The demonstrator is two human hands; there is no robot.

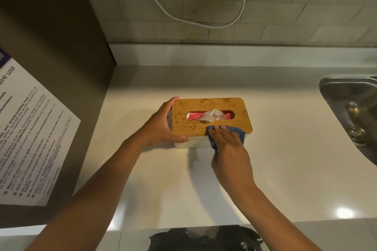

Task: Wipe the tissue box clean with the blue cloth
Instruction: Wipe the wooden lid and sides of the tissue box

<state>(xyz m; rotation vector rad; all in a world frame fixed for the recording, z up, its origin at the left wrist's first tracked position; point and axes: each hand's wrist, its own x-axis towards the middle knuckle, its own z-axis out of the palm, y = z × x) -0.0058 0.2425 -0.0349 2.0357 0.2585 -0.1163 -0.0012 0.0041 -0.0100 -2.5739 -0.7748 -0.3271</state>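
One tissue box (210,120) is sitting on a pale counter (275,169) beside one steel sink (353,104), under a tiled wall (285,6). The left hand (163,126) is gripping its end; the right hand (228,144), fingers flat, is pressing one blue cloth (240,134) against its near edge.

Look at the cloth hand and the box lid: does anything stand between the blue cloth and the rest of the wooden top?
Only the tissue poking from the slot. The right hand presses the blue cloth on the lid's near edge; the left hand grips the tissue box's left end.
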